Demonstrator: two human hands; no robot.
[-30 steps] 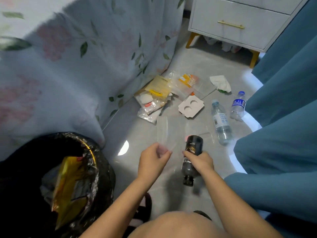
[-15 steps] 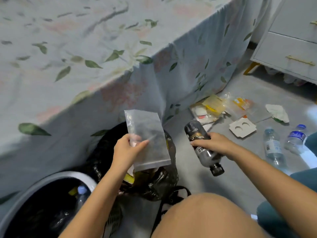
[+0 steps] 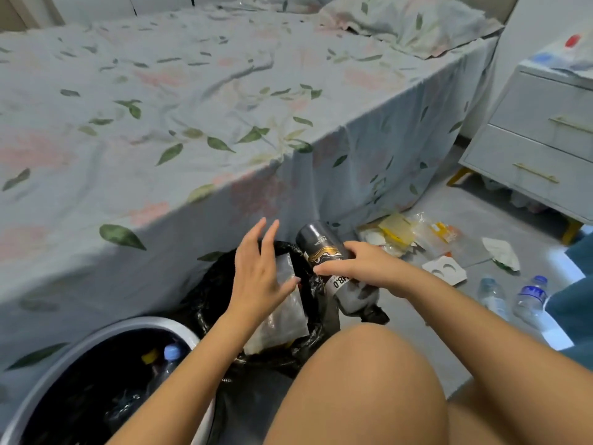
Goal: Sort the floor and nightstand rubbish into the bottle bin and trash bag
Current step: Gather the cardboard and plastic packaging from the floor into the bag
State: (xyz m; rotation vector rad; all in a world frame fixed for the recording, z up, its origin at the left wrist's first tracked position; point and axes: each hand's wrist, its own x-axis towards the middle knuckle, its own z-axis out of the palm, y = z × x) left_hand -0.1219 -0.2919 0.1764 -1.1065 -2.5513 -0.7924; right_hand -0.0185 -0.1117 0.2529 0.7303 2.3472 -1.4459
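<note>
You are looking at a dark bottle of glossy plastic with a shiny printed label. The trash bag is showing thin, crinkled, glossy black plastic, and the clear pouch lying in it is looking like smooth transparent film. The bottle bin is showing a smooth, satin grey rim. The bedsheet is lying as matt, creased printed cloth. The floor is looking smooth and faintly reflective. The two water bottles are showing clear plastic, and the nightstand is showing matt painted fronts with brass-toned metal handles.
</note>
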